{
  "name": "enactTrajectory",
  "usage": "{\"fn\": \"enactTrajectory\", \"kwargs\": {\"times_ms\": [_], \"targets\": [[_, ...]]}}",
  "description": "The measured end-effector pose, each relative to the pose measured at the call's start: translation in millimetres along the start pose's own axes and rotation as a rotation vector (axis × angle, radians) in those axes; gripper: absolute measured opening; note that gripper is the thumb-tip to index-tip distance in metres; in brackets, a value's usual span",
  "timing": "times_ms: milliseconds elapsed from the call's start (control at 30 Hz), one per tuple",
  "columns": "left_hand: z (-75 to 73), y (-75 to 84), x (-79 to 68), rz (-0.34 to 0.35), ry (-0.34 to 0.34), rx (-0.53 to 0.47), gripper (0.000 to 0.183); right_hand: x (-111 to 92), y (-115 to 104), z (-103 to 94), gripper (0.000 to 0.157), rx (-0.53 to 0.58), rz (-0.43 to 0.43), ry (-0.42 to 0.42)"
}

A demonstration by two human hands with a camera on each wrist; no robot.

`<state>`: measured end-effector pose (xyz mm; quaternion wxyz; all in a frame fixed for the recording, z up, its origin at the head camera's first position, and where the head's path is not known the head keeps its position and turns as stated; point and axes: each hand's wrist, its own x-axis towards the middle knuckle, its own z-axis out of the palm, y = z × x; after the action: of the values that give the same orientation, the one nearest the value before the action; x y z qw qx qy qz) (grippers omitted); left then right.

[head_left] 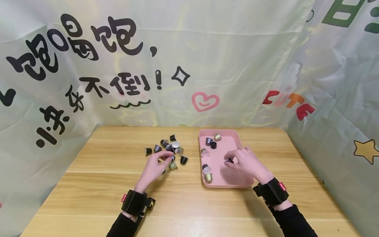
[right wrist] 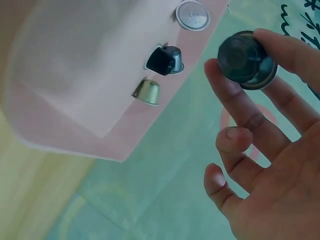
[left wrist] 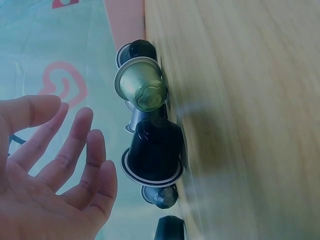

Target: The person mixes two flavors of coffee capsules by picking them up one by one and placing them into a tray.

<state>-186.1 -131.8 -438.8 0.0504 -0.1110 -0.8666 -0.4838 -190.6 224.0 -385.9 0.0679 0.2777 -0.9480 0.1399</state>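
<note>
My right hand (head_left: 248, 162) pinches a dark coffee capsule (right wrist: 244, 59) between thumb and fingertips, above the pink tray (head_left: 218, 166). In the right wrist view its rounded base faces the camera. On the left, my left hand (head_left: 154, 167) hovers at the near side of a loose group of capsules. The left wrist view shows its fingers loosely bent, holding nothing, beside a green capsule (left wrist: 142, 84) and a black capsule (left wrist: 155, 152). Several capsules lie in the tray, mostly along its left side, among them a gold capsule (head_left: 208, 177) at the near end.
A black capsule (head_left: 184, 160) lies at the right of the group, and another black capsule (head_left: 148, 151) at its left. The wooden table (head_left: 183, 210) meets a printed cloth backdrop (head_left: 237, 65) behind and at both sides.
</note>
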Motion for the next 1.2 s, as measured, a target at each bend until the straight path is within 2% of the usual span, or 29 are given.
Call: {"fn": "enactTrajectory", "kwargs": {"times_ms": [333, 600, 833, 1200], "targets": [[1.2, -0.7, 0.0, 0.009, 0.009, 0.006, 0.025, -1, -4, 12.6, 0.005, 0.007, -0.007, -0.099], [1.4, -1.6, 0.0, 0.007, 0.007, 0.017, 0.025, 15, -4, 18.8, 0.006, -0.024, -0.05, -0.105], [1.9, -2.7, 0.8, 0.007, 0.007, 0.017, 0.025, 32, -4, 22.9, 0.005, -0.057, -0.047, -0.179], [1.3, -3.1, 0.5, 0.011, -0.001, 0.005, 0.025, 43, -4, 32.9, 0.006, -0.081, -0.049, -0.194]]}}
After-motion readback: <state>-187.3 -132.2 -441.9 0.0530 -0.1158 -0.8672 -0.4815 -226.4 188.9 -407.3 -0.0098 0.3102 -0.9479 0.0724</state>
